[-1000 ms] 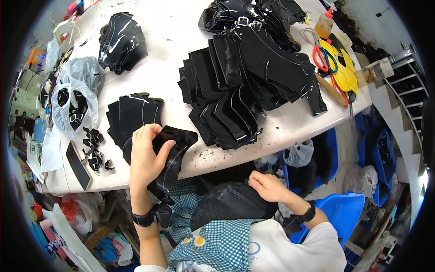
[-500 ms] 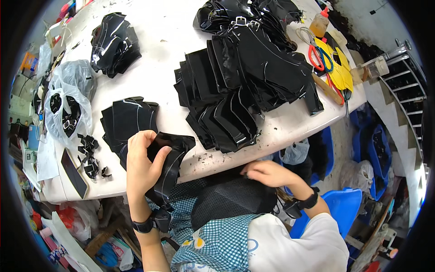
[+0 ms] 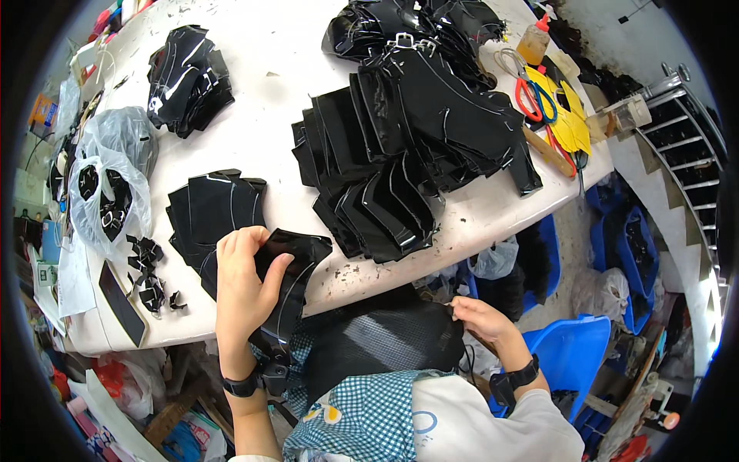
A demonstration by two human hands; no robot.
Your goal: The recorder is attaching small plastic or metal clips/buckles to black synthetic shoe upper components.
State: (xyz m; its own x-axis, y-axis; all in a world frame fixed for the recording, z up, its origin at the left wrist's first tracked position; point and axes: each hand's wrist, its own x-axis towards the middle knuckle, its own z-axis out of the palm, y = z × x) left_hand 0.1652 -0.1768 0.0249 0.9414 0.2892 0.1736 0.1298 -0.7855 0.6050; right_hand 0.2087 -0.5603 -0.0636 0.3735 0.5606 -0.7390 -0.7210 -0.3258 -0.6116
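My left hand (image 3: 248, 285) is closed around a glossy black patent-leather piece (image 3: 296, 271) at the table's front edge, its thumb lying over the piece. That piece hangs down toward my lap. Across my lap lies a black textured sheet (image 3: 385, 335). By its right edge my right hand (image 3: 481, 317) is pinched; whatever sits between the fingertips is too small to make out. Beyond my left hand lies a stack of black pieces (image 3: 215, 208). Larger overlapping rows of black pieces (image 3: 369, 200) with pale edge lines spread to its right.
A buckled black pile (image 3: 400, 38) lies at the back. Scissors (image 3: 526, 85), a glue bottle (image 3: 533, 42) and yellow pieces (image 3: 570, 127) sit at the right. On the left are a plastic bag (image 3: 115, 185), black scraps (image 3: 146, 269) and a dark flat slab (image 3: 122, 304). A blue chair (image 3: 570, 354) stands right.
My right hand has moved right and down, away from the table edge, along the black textured sheet. My left hand keeps its hold on the patent-leather piece. The view has shifted slightly.
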